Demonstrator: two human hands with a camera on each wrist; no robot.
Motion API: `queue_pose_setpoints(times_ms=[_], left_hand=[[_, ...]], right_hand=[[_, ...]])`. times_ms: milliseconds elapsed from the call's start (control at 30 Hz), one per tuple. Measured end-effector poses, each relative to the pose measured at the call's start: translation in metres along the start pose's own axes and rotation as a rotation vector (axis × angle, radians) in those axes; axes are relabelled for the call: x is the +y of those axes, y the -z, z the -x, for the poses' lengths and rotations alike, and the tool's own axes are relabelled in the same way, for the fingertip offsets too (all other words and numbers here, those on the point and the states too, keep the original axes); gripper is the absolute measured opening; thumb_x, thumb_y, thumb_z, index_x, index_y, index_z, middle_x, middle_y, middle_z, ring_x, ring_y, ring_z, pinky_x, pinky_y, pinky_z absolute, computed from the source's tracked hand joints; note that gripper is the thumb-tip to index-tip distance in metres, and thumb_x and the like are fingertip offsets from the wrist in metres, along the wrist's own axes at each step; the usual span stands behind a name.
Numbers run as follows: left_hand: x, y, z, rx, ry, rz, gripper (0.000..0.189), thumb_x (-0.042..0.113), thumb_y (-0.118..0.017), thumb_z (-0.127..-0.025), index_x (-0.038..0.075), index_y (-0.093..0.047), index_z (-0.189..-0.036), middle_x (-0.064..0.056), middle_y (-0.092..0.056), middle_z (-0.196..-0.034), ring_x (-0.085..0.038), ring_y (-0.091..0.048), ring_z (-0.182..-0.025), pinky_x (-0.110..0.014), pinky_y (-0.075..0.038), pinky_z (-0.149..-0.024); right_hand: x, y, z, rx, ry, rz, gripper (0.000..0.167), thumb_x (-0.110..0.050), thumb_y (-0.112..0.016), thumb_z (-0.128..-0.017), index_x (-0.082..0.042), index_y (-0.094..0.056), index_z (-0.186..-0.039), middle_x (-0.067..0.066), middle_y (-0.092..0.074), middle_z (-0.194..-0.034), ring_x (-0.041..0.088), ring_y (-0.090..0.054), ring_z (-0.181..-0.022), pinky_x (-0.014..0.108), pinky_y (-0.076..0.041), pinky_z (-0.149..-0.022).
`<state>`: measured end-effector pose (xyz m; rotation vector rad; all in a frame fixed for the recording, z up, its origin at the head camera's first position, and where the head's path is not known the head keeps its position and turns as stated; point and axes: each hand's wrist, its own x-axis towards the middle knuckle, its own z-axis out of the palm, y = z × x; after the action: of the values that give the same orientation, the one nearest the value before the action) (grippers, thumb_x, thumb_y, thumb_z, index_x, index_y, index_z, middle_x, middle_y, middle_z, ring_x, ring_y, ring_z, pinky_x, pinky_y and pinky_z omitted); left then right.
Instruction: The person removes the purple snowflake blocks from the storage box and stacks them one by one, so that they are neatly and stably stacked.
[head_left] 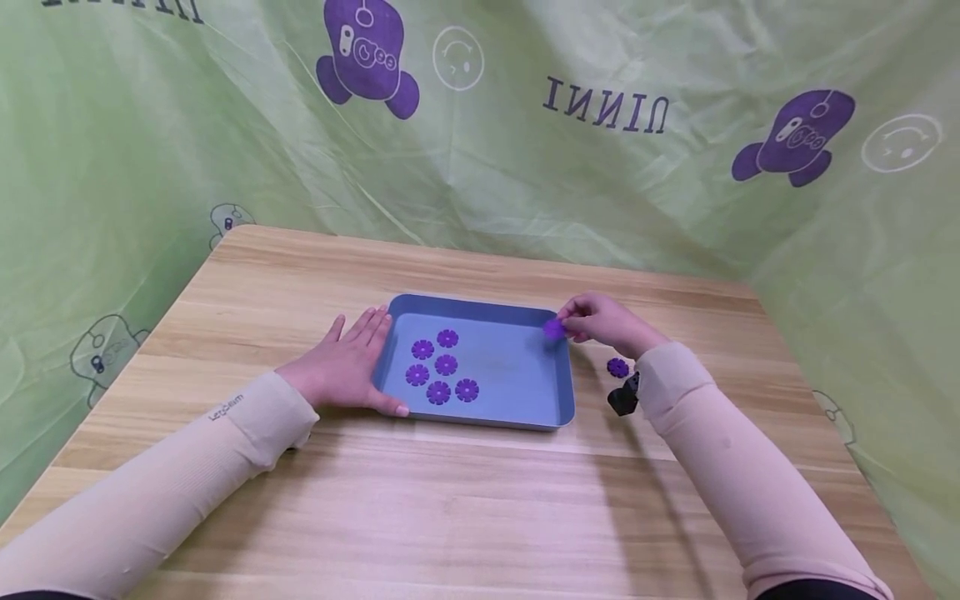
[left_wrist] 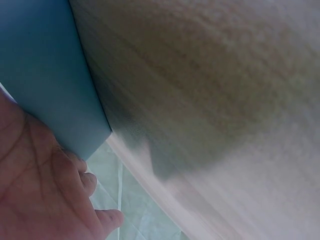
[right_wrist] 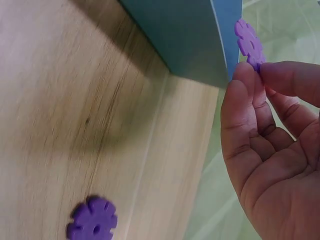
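A shallow blue-grey tray sits on the table, with several purple notched discs in its left half. My left hand lies against the tray's left side, its fingers straight and thumb at the near edge. Over the tray's right rim, my right hand pinches one purple notched disc between thumb and fingertips. Another purple notched disc lies on the table right of the tray, partly below the right wrist. In the left wrist view, the left palm is beside the tray wall.
The wooden table extends around the tray on all sides. A green printed curtain hangs behind and beside it. A small black device is on the right wrist, close to the loose disc.
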<state>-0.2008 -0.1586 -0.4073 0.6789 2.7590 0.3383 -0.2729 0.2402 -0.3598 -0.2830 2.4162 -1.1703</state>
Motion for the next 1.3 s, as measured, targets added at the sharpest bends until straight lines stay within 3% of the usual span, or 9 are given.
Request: queue_pose_setpoints(times_ms=[267,667,1300], left_hand=[[-0.001,-0.002,0.0,0.007,-0.004,-0.002,0.146,0.087,-0.069,-0.071,-0.012,-0.007,-0.16,-0.028,-0.002,-0.169,-0.043,-0.001,-0.156,-0.067,0.0,-0.12],[0.0,-0.003,0.001,0.017,-0.012,0.001,0.146,0.086,-0.07,-0.071,-0.013,-0.008,-0.16,-0.028,-0.003,-0.169,-0.043,-0.002,-0.156,-0.066,0.0,-0.121],[-0.001,-0.003,0.001,0.017,-0.006,0.001,0.147,0.086,-0.069,-0.071,-0.012,-0.006,-0.16,-0.028,0.0,-0.169,-0.043,0.0,-0.156,-0.065,0.002,-0.121]], right_hand=[[0.017,0.014,0.01,0.018,0.004,-0.038,0.021,0.001,-0.054,-0.104,0.017,-0.059,-0.116,0.015,-0.067,-0.103,0.026,-0.065,-0.095,0.04,-0.058,-0.09],[0.047,0.029,0.03,0.058,-0.108,-0.03,0.024,0.0,-0.051,-0.106,0.016,-0.057,-0.121,0.01,-0.066,-0.102,0.014,-0.06,-0.088,0.026,-0.056,-0.08],[0.076,0.047,0.049,0.045,-0.159,-0.054,0.027,-0.001,-0.05,-0.106,0.018,-0.055,-0.124,0.004,-0.066,-0.099,0.009,-0.059,-0.084,0.023,-0.055,-0.076]])
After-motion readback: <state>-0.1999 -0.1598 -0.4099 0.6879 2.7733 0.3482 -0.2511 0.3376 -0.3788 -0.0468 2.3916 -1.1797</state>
